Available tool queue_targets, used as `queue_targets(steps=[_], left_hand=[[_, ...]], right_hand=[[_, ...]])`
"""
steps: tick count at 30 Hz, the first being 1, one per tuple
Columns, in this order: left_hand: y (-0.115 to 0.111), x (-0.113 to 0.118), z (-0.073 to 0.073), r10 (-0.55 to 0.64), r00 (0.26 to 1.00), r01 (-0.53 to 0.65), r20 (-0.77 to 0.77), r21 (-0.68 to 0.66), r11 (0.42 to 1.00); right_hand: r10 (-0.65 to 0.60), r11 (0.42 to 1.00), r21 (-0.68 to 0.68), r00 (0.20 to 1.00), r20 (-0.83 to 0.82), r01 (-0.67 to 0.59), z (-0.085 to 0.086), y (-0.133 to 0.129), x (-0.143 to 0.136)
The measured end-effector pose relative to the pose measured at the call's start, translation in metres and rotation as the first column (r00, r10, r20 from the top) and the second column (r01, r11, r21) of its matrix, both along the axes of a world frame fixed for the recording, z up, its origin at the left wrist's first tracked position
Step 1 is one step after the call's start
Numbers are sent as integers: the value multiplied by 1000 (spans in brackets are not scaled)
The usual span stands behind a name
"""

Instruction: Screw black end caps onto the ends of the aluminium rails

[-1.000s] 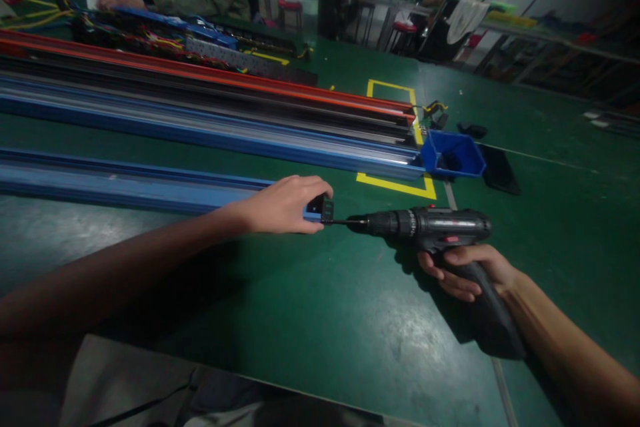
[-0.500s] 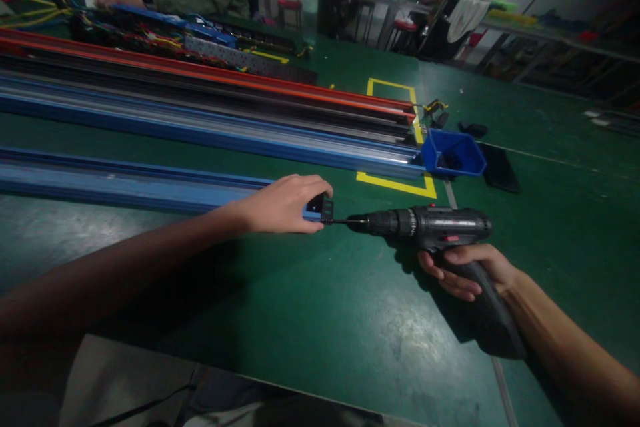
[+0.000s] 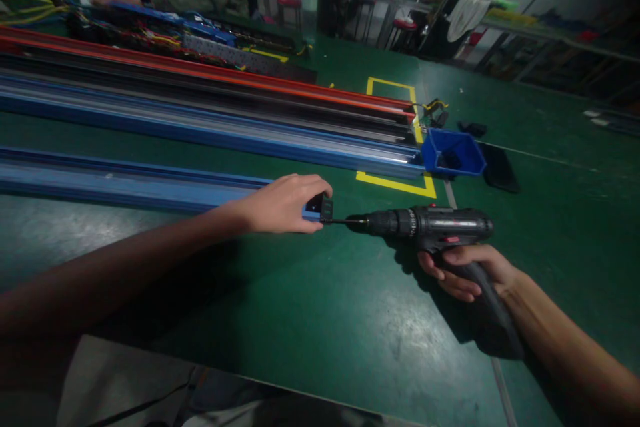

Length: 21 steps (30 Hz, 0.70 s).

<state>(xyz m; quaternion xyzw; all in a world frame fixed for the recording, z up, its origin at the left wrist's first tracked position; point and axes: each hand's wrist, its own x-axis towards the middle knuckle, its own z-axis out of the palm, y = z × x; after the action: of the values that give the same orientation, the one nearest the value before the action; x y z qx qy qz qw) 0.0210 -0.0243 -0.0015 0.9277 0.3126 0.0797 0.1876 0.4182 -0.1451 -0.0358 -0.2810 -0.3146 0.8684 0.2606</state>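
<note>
1. Two bare hands are busy at the green tabletop (image 3: pixel 300 320); the left hand (image 3: pixel 277 205) is closed, thumb and fingers, around the near end of a long blue metal rail (image 3: pixel 150 188).
2. A small black end cap (image 3: pixel 327 209) sits at that end, just beyond the fingers.
3. The right hand (image 3: pixel 493 268) is wrapped firmly round the handle of a black power drill with red buttons (image 3: pixel 445 221), its thin dark bit (image 3: pixel 345 221) apparently meeting the cap's near corner.
4. I'd judge the cap placed but its fastening unfinished; the row of blue, black and orange rails (image 3: pixel 250 133) behind shows no such cap I can make out.
5. The left hand covers part of the joint, the rail's left end is cut off, and the bit's tip is too small to read; whether the drill is turning, I can't tell.
</note>
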Motion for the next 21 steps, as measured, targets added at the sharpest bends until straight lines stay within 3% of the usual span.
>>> queue_targets(steps=[21], left_hand=[[1,0,-1,-6,1000,6,8,9,1000]], right_hand=[[-15,1000,7,1000,13,15,1,0,-1]])
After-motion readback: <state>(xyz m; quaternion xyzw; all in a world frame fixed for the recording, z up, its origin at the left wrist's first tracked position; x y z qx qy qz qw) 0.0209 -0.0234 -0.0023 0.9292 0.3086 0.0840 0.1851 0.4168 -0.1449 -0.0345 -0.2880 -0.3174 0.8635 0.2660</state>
